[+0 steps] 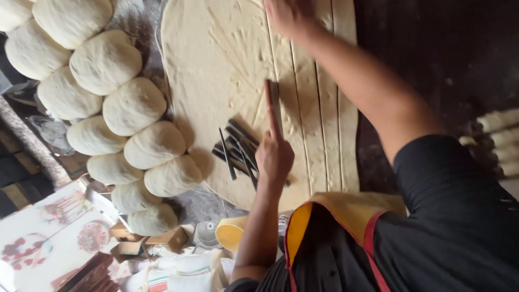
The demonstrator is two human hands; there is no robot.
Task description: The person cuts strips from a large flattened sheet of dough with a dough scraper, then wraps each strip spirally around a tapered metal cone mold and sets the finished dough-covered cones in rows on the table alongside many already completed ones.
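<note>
A knife point(273, 108) is held against a large rolled-out sheet of dough point(216, 65), which is spread across the dark work surface point(432, 48) and fills the upper middle of the view. The blade is gripped in the left hand point(273, 157), with the index finger laid straight along its back and the other fingers curled around the handle. Several long parallel cuts are seen in the sheet, so that narrow strips point(330, 108) lie side by side along one edge. The right hand point(289, 16) is pressed on the dough at the top edge of the view; its fingers are cut off by the frame, so their spread cannot be told. A small bundle of dark metal rods point(235, 148) rests on the dough just beside the left hand. Rows of round dough balls point(132, 105) are set touching one another beside the sheet. Finished rolled pieces point(500, 138) are seen at the far edge. A yellow apron point(351, 208) with red trim is worn.
</note>
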